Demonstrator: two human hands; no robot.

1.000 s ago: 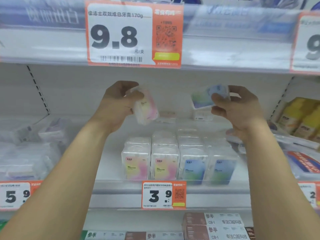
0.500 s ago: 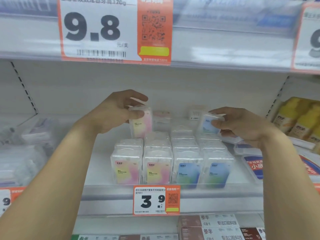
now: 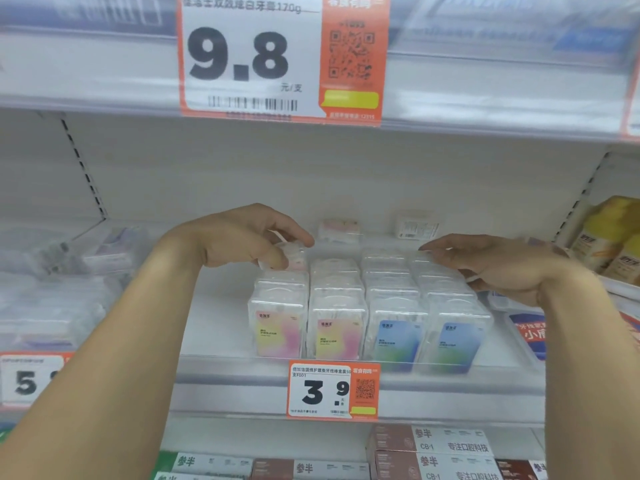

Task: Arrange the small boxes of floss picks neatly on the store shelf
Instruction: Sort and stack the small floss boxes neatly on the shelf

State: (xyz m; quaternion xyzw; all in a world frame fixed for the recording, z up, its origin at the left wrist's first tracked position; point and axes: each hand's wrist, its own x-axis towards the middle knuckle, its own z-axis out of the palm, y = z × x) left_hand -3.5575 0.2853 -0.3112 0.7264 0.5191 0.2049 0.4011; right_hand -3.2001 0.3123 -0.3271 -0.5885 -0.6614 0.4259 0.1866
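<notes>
Clear floss pick boxes stand in four rows on the white shelf (image 3: pixel 221 327). The two left rows have pink-yellow labels (image 3: pixel 277 336), the two right rows blue-green labels (image 3: pixel 458 344). My left hand (image 3: pixel 239 239) grips a pink-labelled box (image 3: pixel 294 258) at the back of the leftmost row. My right hand (image 3: pixel 502 266) hovers with fingers stretched over the back of the rightmost row and holds nothing that I can see. Two loose boxes, one pinkish (image 3: pixel 341 228) and one white (image 3: pixel 415 226), lie at the shelf's back wall.
A 3.9 price tag (image 3: pixel 332 389) hangs on the shelf's front rail. The shelf above carries a 9.8 tag (image 3: pixel 280 57). Yellow bottles (image 3: pixel 616 237) and a blue pack (image 3: pixel 528 336) sit at the right, clear packets (image 3: pixel 52 292) at the left, brown-white cartons (image 3: pixel 433 448) below.
Both hands came down from mid-air to the back of the rows. The left still holds its pink box; the right has let go of the blue box.
</notes>
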